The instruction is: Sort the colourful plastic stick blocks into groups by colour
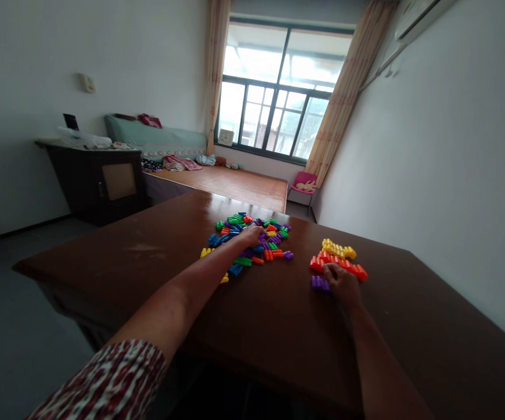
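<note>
A loose pile of small ribbed plastic blocks (pixel 235 220) in green, blue, purple, red, orange and yellow lies on the dark brown table (pixel 156 245). My left hand (pixel 251 235) reaches into this pile, fingers closed and pointing down near purple blocks; what they grip is hidden. To the right, a yellow row of blocks (pixel 339 249) lies behind a red-orange row (pixel 352 268). In front of them is a shorter purple row (pixel 319 283). My right hand (pixel 344 286) is closed at the right end of the purple row, its fingertips beside the red-orange row.
Beyond the table stand a low bed (pixel 230 181) with folded cloths and a pink chair (pixel 304 182) with a soft toy. A dark cabinet (pixel 86 181) is at the left. A white wall (pixel 445 140) runs along the right side.
</note>
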A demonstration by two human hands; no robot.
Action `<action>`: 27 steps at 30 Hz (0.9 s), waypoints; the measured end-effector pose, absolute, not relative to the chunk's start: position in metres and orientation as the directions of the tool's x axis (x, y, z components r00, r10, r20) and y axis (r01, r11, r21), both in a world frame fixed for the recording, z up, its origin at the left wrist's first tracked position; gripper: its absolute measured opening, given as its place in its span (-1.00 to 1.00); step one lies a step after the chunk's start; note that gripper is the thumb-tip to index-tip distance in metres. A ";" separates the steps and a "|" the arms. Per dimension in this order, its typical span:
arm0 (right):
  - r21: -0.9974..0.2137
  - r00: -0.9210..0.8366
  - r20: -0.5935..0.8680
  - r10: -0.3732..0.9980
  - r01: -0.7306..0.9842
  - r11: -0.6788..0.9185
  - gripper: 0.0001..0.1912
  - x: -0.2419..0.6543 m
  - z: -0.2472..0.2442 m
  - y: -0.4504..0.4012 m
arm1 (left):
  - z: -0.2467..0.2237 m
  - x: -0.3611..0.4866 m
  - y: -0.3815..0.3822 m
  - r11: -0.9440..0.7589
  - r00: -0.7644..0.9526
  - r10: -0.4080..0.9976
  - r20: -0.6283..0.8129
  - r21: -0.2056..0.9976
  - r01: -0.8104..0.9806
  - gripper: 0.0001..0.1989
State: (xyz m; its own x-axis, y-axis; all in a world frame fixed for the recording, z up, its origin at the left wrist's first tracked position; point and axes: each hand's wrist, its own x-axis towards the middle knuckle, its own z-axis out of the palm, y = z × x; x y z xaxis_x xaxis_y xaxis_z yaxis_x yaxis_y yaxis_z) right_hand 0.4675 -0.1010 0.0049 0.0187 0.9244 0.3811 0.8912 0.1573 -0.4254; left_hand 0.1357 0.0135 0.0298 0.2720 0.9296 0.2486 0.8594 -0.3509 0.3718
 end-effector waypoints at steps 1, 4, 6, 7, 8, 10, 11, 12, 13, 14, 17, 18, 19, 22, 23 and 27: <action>-0.445 0.019 0.380 0.925 0.880 0.165 -0.53 0.466 0.006 -0.102 | 0.033 0.138 0.008 -0.356 0.270 0.927 0.260 0.386 0.851 -0.61; -0.547 0.014 0.387 0.922 0.808 0.217 -0.52 0.459 0.011 -0.104 | 0.037 0.162 -0.014 -0.440 0.294 0.894 0.338 0.532 0.724 -0.64; -0.661 -0.014 0.383 0.924 0.694 0.285 -0.49 0.453 0.014 -0.107 | 0.033 0.185 -0.034 -0.499 0.298 0.867 0.400 0.705 0.505 -0.64; -0.722 -0.042 0.370 0.928 0.616 0.316 -0.48 0.450 0.015 -0.109 | 0.029 0.198 -0.045 -0.504 0.304 0.861 0.407 0.762 0.407 -0.65; -0.775 -0.083 0.348 0.934 0.535 0.337 -0.46 0.446 0.016 -0.111 | 0.024 0.209 -0.056 -0.494 0.309 0.863 0.401 0.801 0.339 -0.66; -0.843 -0.190 0.300 0.935 0.407 0.353 -0.44 0.439 0.019 -0.115 | 0.014 0.228 -0.077 -0.472 0.287 0.873 0.394 0.832 0.293 -0.66; -0.857 -0.241 0.280 0.929 0.372 0.355 -0.44 0.435 0.019 -0.117 | 0.010 0.234 -0.086 -0.472 0.278 0.874 0.398 0.832 0.293 -0.66; -0.865 -0.289 0.263 0.921 0.353 0.358 -0.44 0.433 0.020 -0.118 | 0.007 0.239 -0.093 -0.477 0.271 0.873 0.405 0.825 0.304 -0.67; -0.868 -0.325 0.251 0.912 0.342 0.361 -0.45 0.432 0.020 -0.119 | 0.005 0.242 -0.098 -0.487 0.274 0.869 0.413 0.813 0.320 -0.68; -0.870 -0.347 0.242 0.906 0.337 0.361 -0.47 0.432 0.020 -0.120 | 0.005 0.244 -0.101 -0.502 0.288 0.860 0.421 0.796 0.338 -0.69; -0.892 -0.310 0.244 0.919 0.300 0.338 -0.54 0.442 0.022 -0.117 | 0.016 0.235 -0.100 -0.568 0.329 0.821 0.467 0.727 0.385 -0.70; -0.908 -0.272 0.247 0.930 0.271 0.320 -0.55 0.449 0.022 -0.116 | 0.023 0.228 -0.096 -0.588 0.325 0.808 0.491 0.707 0.394 -0.71; -0.926 -0.230 0.241 0.943 0.238 0.294 -0.56 0.457 0.023 -0.114 | 0.031 0.218 -0.092 -0.602 0.307 0.798 0.518 0.691 0.400 -0.74; -0.965 -0.086 0.186 0.979 0.174 0.198 -0.54 0.485 0.025 -0.109 | 0.052 0.176 -0.073 -0.587 0.182 0.801 0.571 0.688 0.426 -0.83; -0.967 -0.022 0.165 0.986 0.192 0.166 -0.54 0.495 0.024 -0.108 | 0.055 0.160 -0.066 -0.553 0.115 0.816 0.566 0.708 0.439 -0.82; -0.879 0.240 0.123 0.963 0.478 -0.007 -0.59 0.534 0.016 -0.102 | 0.048 0.103 -0.037 -0.383 -0.163 0.857 0.489 0.815 0.434 -0.77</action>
